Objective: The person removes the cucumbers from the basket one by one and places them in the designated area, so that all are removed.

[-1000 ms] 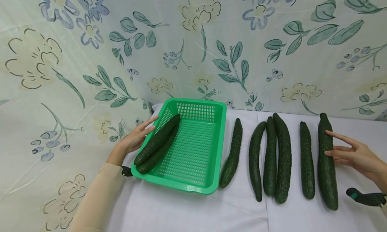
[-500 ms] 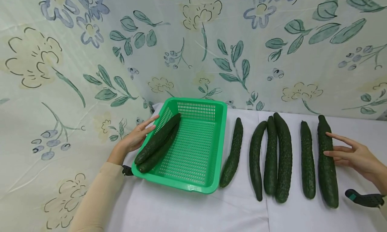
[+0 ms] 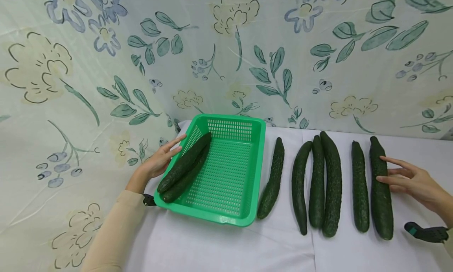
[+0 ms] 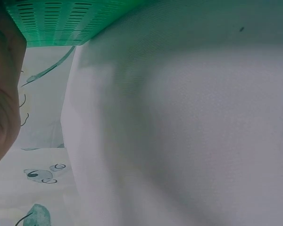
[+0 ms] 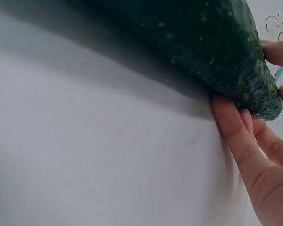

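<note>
My right hand (image 3: 412,181) lies across the rightmost cucumber (image 3: 382,209). Thumb and index finger reach over its upper half, while the other fingers sit along its right side. In the right wrist view, fingertips touch the dark bumpy cucumber (image 5: 193,42) from two sides, close to its tapered end. On the left, my left hand (image 3: 157,161) rests with fairly straight fingers against the side of a green plastic basket (image 3: 260,173). Two cucumbers (image 3: 184,165) lie slanted along the basket's left wall. The left wrist view shows only part of the hand (image 4: 2,94) and the basket's underside (image 4: 52,23).
Several more cucumbers lie lengthwise on the white cloth (image 3: 226,248): one beside the basket (image 3: 271,181), a group (image 3: 331,185) in the middle, and another (image 3: 360,189) just left of the held one. A floral curtain (image 3: 226,67) hangs behind.
The rightmost cucumber has shifted slightly left and turned a little, its top end dropping and its bottom end rising in view. My right hand moved with it. The left hand and basket stay put.
</note>
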Motion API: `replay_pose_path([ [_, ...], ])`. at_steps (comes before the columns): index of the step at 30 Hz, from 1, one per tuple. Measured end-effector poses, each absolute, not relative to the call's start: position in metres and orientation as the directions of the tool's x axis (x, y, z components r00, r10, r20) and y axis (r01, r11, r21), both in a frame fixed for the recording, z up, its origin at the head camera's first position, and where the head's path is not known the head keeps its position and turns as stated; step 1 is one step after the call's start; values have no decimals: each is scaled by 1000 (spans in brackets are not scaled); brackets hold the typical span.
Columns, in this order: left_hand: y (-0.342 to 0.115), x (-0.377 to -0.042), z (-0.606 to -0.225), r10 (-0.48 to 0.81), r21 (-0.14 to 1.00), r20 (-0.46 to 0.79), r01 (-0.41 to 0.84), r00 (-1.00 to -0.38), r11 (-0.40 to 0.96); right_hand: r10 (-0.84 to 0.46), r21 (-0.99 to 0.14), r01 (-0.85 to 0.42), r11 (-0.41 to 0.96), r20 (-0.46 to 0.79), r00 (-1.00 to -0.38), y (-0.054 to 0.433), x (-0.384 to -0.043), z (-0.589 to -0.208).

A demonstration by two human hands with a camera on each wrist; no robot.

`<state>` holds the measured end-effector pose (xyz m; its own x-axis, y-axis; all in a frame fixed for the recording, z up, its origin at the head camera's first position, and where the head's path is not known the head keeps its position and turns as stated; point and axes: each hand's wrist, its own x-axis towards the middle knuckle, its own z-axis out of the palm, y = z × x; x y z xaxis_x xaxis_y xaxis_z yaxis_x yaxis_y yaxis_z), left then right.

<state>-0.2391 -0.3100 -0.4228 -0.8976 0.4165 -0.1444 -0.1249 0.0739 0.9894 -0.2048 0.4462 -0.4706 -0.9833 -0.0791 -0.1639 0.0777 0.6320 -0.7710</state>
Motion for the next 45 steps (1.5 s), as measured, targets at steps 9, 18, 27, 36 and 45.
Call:
replay_pose_path([
  [9, -310, -237, -422, 414, 989, -149, -134, -898, 65, -86, -769, 65, 637, -155, -984, 446, -203, -472],
  [18, -311, -238, -423, 426, 990, -140, -129, -894, 55, -82, -810, 66, 583, -139, -987, 445, -201, -470],
  [27, -312, -239, -424, 428, 991, -129, -104, -894, 82, -89, -827, 47, 560, -116, -989, 444, -198, -468],
  [36, -313, -240, -425, 435, 992, -125, -104, -892, 70, -77, -828, 50, 558, -112, -991, 444, -198, -469],
  [45, -312, -239, -424, 435, 990, -135, -133, -890, 36, -64, -795, 38, 605, -96, -993, 448, -203, -466],
])
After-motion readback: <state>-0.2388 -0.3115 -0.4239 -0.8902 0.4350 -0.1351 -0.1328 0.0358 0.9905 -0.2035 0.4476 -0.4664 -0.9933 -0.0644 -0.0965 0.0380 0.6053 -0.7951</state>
